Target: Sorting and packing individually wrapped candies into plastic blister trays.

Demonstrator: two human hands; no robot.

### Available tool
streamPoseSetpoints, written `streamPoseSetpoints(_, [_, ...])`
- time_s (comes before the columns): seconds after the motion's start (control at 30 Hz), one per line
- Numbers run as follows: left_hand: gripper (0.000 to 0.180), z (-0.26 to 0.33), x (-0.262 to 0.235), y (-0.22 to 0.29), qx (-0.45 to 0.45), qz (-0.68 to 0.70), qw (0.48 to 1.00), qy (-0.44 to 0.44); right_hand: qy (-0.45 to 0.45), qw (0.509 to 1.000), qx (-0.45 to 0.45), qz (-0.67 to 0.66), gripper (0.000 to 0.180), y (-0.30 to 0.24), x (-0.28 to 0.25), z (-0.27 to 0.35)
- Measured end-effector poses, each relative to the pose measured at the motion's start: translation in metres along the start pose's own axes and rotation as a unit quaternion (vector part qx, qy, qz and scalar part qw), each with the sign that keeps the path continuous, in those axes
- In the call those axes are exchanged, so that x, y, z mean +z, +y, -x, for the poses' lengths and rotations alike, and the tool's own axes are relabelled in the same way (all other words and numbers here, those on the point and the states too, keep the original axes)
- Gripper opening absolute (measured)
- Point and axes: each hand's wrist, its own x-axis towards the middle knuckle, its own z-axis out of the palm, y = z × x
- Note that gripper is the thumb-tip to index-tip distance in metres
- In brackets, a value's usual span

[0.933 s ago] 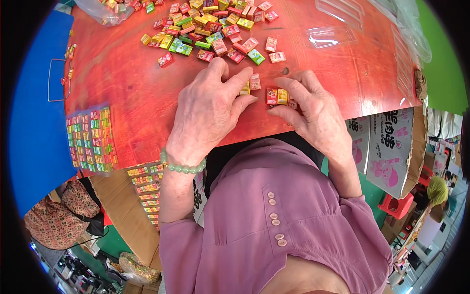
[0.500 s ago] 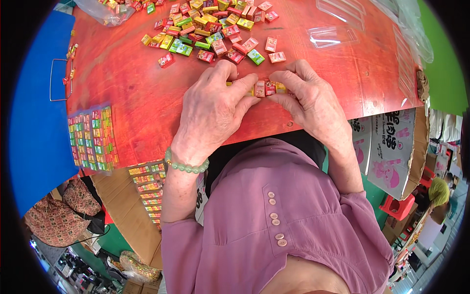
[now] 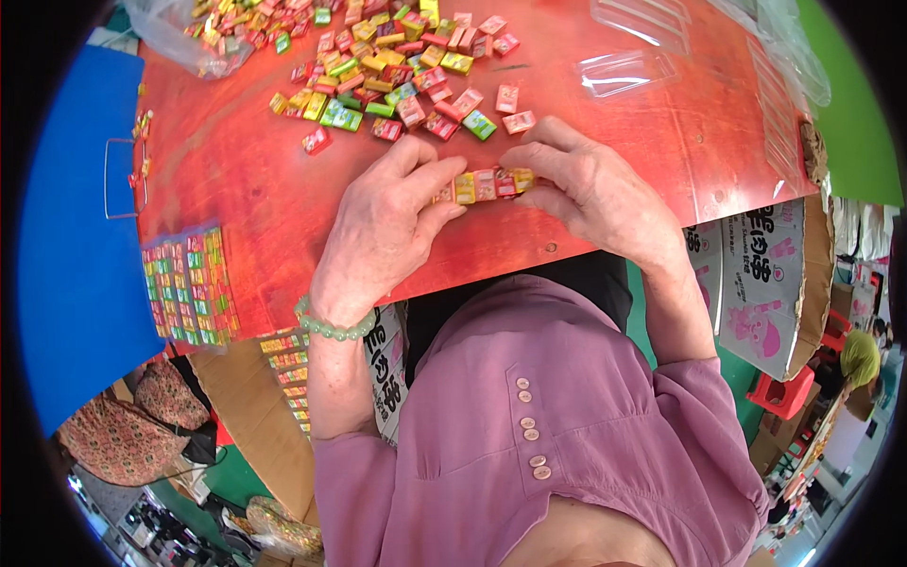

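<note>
A short row of small coloured boxes (image 3: 485, 185), yellow, pink and red, is held end to end between my two hands just above the red table (image 3: 624, 142). My left hand (image 3: 387, 217) is closed on the row's left end, thumb and fingers pinching it. At the right end, my right hand (image 3: 590, 189) pinches the row the same way; its fingertips cover the last boxes. Just beyond my hands lies a loose pile of the same small boxes (image 3: 387, 71) in red, yellow, green and pink.
A clear plastic bag of small boxes (image 3: 203, 47) lies at the far left. Clear plastic trays (image 3: 624, 71) rest at the far right. Filled packs (image 3: 189, 288) stand at the left table edge, and an open carton (image 3: 250, 397) with more packs sits below it.
My left hand has shifted left along the row, so more boxes show between my hands. My right hand still pinches the other end. The whole view has shifted slightly.
</note>
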Motion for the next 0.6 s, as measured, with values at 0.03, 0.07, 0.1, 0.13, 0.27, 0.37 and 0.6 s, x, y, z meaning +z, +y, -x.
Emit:
streamPoseSetpoints(0.03, [0.038,0.001,0.001,0.001,-0.005,-0.009,1.0,0.007,0.009,1.0,0.002,0.004,0.038,0.0,-0.001,0.001])
streamPoseSetpoints(0.07, [0.038,0.003,0.002,0.001,0.006,-0.012,1.0,0.005,0.005,1.0,-0.002,0.0,0.036,0.0,0.002,0.001])
streamPoseSetpoints(0.1, [0.036,0.005,0.005,-0.001,0.001,-0.015,1.0,0.011,0.004,1.0,-0.002,0.0,0.034,0.001,0.002,0.002])
streamPoseSetpoints(0.13, [0.035,0.005,0.006,0.0,-0.004,-0.018,1.0,0.018,0.016,1.0,-0.013,0.013,0.033,0.001,0.003,0.003])
streamPoseSetpoints(0.27, [0.039,0.012,0.008,0.01,-0.008,-0.071,0.997,0.017,0.045,0.997,-0.03,0.058,0.042,0.002,0.014,0.007])
streamPoseSetpoints(0.37, [0.036,0.02,0.017,0.015,-0.023,-0.081,0.995,0.05,0.052,0.995,0.018,0.085,0.032,-0.009,0.025,0.007])
streamPoseSetpoints(0.6, [0.032,0.011,0.032,0.035,0.009,-0.122,0.99,0.063,0.098,0.994,-0.001,0.054,0.024,0.002,0.014,0.025])
